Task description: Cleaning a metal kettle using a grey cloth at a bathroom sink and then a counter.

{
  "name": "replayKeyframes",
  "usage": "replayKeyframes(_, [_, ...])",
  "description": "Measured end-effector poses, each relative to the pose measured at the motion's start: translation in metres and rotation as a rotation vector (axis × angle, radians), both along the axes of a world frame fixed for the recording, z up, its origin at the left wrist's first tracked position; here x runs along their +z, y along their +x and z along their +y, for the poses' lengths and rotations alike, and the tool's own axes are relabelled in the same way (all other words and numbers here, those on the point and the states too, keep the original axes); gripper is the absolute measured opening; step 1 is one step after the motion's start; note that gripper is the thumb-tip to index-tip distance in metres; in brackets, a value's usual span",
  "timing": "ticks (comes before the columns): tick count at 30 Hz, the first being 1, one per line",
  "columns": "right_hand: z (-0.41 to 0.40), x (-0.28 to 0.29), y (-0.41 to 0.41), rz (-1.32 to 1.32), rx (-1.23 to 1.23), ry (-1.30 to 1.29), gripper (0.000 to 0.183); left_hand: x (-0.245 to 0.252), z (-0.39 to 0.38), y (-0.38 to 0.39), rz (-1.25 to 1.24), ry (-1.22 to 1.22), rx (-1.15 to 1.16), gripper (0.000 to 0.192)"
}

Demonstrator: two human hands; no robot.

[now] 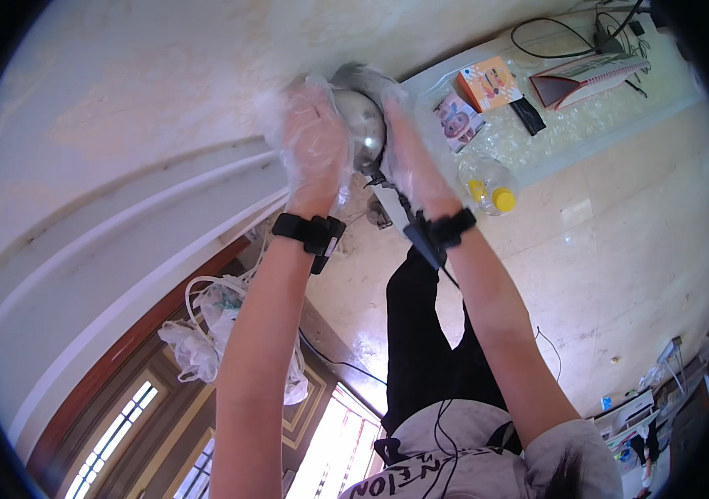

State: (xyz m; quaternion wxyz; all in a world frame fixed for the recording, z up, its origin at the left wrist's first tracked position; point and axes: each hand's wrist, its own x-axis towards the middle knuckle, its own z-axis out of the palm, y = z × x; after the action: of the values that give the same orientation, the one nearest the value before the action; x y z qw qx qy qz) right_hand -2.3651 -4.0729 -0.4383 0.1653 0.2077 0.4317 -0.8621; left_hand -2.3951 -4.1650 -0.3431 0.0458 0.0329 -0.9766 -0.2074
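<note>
A rounded, shiny metal object (363, 128) is between my two hands near the wall, at the top middle. My left hand (315, 137), in a thin clear plastic glove, presses against its left side. On its right side is my right hand (409, 146), gloved the same way, its fingers partly hidden by crumpled plastic. Black straps with small devices circle both wrists. Just below the metal object a dark jointed part (382, 178) shows; whether it is joined to the object I cannot tell.
On the covered table (554, 146) at right are an orange box (493, 84), a small picture card (457, 121), a spiral-bound desk calendar (591, 80), black cables and a clear bottle with a yellow cap (503, 198). White plastic bags (195, 355) hang at lower left, by a door.
</note>
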Motion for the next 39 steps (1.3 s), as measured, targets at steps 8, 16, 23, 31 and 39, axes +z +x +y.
replayKeyframes(8, [0.015,0.067,0.042,0.801,0.072,1.031,0.043,-0.002,-0.001,-0.001,-0.064,-0.056,0.046,0.036])
replayKeyframes(16, [0.016,0.049,-0.008,0.46,0.165,0.696,0.041,-0.009,-0.002,0.001,0.088,-0.097,0.073,0.032])
replayKeyframes(23, [0.009,0.038,-0.002,0.08,0.326,0.782,0.044,0.01,0.005,0.0,-0.106,-0.029,0.137,0.044])
replayKeyframes(31, [0.013,0.044,0.066,0.685,0.071,0.951,0.033,0.017,0.006,-0.001,-0.159,-0.128,0.146,0.041])
replayKeyframes(39, [0.002,0.055,0.069,0.673,-0.008,0.88,0.038,0.012,0.009,0.0,-0.109,-0.176,0.12,0.04])
